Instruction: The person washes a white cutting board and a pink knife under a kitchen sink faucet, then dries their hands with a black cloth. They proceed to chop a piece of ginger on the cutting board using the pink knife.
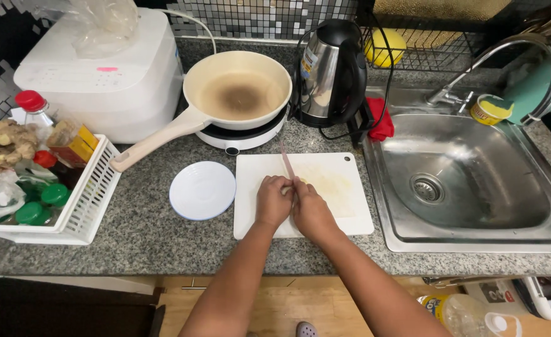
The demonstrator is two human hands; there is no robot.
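Both hands meet on the white cutting board (325, 187). The right hand (311, 210) grips a pink knife (287, 164) — blade pointing away. The left hand (273, 202) pins a small pale food piece (286, 188), mostly hidden, beside a white plate (202, 190).

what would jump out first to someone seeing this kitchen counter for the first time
First, the left hand and right hand pressed together over a small pale item on the white cutting board at the centre, with a pink-bladed knife angled up from them. Behind sits a cream frying pan with a browned base on a small cooktop, and to the right the steel sink.
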